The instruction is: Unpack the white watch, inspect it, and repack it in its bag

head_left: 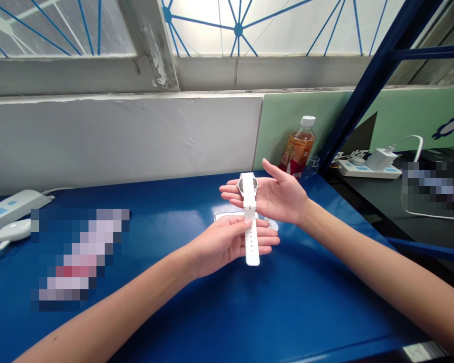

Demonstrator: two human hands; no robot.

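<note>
A white watch (251, 242) with a long strap hangs lengthwise between my hands, its round face toward the far end. My left hand (227, 239) holds the strap, thumb on top and fingers stretched out beneath. Palm up, my right hand (280, 196) is open beside the watch face, its fingers reaching behind it. Whether those fingers bear the watch's weight is hard to tell. Partly hidden under my hands, a white item (221, 216) and a small clear round item (273, 225) lie on the blue table (196, 312).
A drink bottle (298, 146) stands at the back beside a clear cup (311, 164). At the left are a power strip (17, 209), a white charger (13, 230) and a blurred-out object (85, 252). A blue metal frame (363, 85) rises at the right.
</note>
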